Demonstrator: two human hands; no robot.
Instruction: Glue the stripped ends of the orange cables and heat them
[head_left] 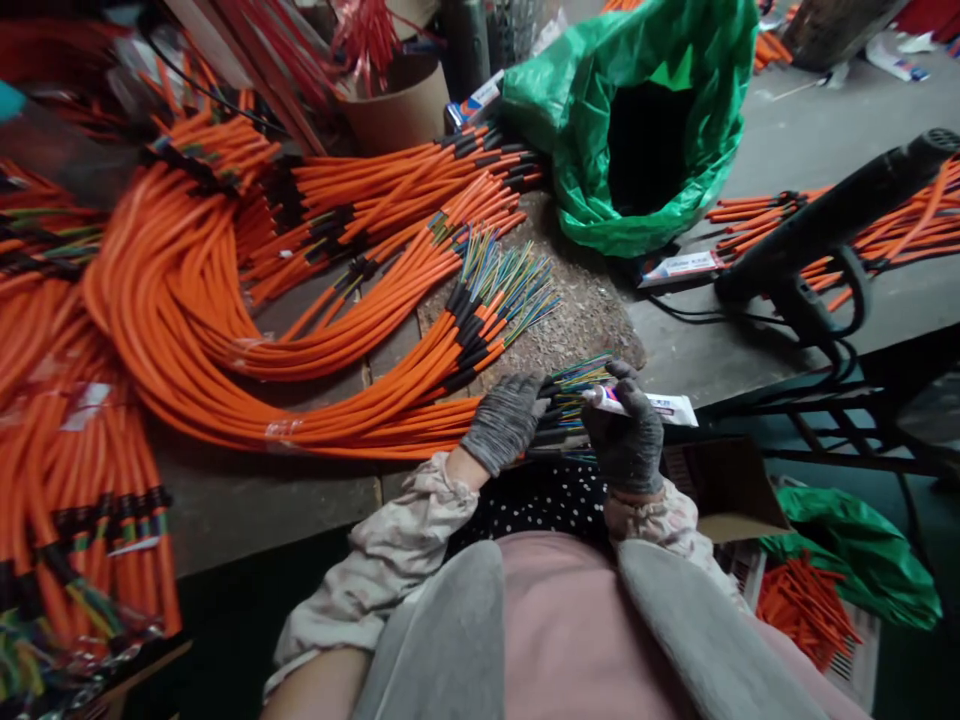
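My left hand (504,422), in a grey glove, is closed around the end of a bundle of orange cables (390,428) at the table's near edge. Black sleeves and thin coloured wires (577,375) fan out to the right of its fingers. In my gloved right hand (626,430) is a white glue tube (671,408), gripped with its nozzle pointing left at the wires. Whether the nozzle touches them I cannot tell. Just behind, another cable bundle with black sleeves and bare-ended wires (517,285) lies on a rough brown mat (592,330).
A green plastic bag (600,215) stands open at the back. To the right a black heat gun (825,230) rests by a glue box (681,266). More orange cables (67,400) hang at the left. An open cardboard box (739,490) and cut orange tubing (806,610) sit below right.
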